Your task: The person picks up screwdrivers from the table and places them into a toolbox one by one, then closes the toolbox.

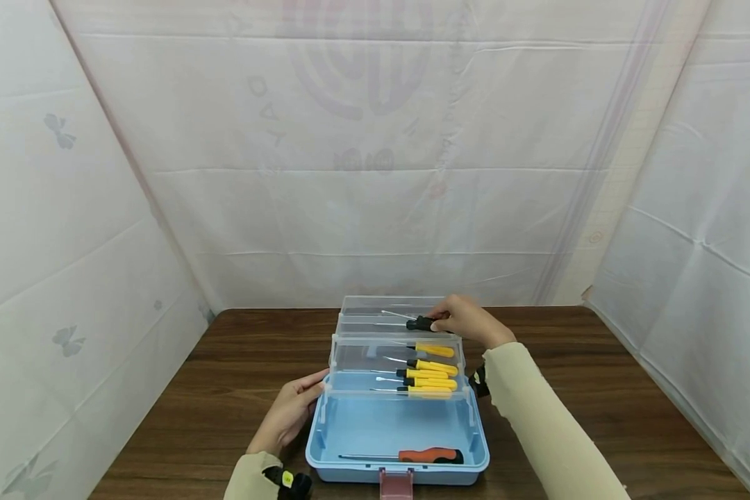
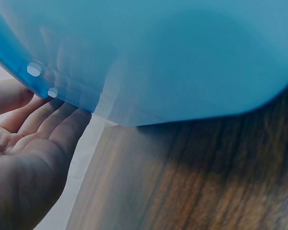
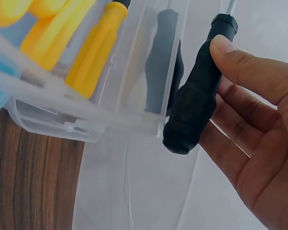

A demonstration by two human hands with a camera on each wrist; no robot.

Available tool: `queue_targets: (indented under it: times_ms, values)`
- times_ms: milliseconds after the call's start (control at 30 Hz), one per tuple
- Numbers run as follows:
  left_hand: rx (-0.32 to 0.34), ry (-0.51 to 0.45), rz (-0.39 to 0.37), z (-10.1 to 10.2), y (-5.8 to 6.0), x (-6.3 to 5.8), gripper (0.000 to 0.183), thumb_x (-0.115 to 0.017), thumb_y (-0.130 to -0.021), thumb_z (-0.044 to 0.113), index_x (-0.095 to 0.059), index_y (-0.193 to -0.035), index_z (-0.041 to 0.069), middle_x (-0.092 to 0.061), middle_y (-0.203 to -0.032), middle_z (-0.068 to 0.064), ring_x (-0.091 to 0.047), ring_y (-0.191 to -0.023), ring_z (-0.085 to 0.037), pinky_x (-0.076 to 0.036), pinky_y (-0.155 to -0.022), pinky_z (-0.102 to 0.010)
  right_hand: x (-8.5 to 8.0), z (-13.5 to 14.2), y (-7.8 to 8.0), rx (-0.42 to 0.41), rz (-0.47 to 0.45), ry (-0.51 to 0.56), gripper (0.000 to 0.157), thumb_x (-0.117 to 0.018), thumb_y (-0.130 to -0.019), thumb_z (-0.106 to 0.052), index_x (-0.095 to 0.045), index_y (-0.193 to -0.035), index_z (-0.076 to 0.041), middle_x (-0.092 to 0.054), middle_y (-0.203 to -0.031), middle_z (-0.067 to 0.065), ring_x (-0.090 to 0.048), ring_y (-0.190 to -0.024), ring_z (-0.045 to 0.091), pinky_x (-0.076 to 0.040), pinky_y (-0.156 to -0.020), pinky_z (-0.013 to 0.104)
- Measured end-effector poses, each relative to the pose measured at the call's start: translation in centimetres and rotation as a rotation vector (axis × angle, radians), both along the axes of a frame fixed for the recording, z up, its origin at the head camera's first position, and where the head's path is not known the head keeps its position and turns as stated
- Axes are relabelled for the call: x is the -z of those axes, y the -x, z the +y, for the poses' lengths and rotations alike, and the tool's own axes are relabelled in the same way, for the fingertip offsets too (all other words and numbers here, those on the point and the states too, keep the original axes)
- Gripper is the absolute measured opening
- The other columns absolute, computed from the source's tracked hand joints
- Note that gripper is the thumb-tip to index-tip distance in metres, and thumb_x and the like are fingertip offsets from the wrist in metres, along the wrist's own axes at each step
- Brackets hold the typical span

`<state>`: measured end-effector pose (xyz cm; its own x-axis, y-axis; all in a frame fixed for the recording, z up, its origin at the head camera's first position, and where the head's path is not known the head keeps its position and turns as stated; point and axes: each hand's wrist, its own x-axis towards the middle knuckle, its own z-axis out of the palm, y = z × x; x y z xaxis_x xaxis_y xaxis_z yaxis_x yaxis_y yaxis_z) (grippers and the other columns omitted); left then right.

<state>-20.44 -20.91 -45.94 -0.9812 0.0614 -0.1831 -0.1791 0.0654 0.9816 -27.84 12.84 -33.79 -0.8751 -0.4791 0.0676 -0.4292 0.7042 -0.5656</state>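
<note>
On the table, a light-blue toolbox (image 1: 400, 421) stands unfolded, its clear trays (image 1: 350, 351) raised in tiers behind the base. My right hand (image 1: 471, 325) pinches a screwdriver with a black handle (image 3: 194, 96) at the top tray, thumb near the shaft end of the handle. Beside it, a second black-handled screwdriver (image 3: 161, 62) lies behind the clear tray wall. Several yellow-handled screwdrivers (image 1: 437, 369) lie in the lower trays. An orange-and-black screwdriver (image 1: 428, 455) rests in the base. My left hand (image 1: 292, 410) grips the toolbox's left edge near its back corner, thumb and fingers at the rim.
The dark wooden table (image 1: 225, 410) runs out on both sides of the toolbox. White sheeting (image 1: 375, 208) hangs behind the table and along both sides. A pink latch (image 1: 396, 485) hangs at the toolbox's front.
</note>
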Motion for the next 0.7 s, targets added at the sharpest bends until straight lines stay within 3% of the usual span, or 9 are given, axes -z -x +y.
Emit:
queue_targets:
  times_ms: [700]
  values:
    - [0.028,-0.019,0.006,-0.3,0.1,0.2,0.041,-0.052,-0.098,0.011,-0.050,-0.137,-0.002,-0.049,-0.141,-0.024,-0.060,-0.115,-0.022,-0.054,-0.093,-0.037,0.7,-3.1,0.3,-0.051,0.031,0.067,0.022,-0.066,-0.089,-0.005,-0.072,-0.109,-0.001,-0.072,-0.105,0.011,-0.068,-0.090,0.018,-0.058,-0.082,0.032]
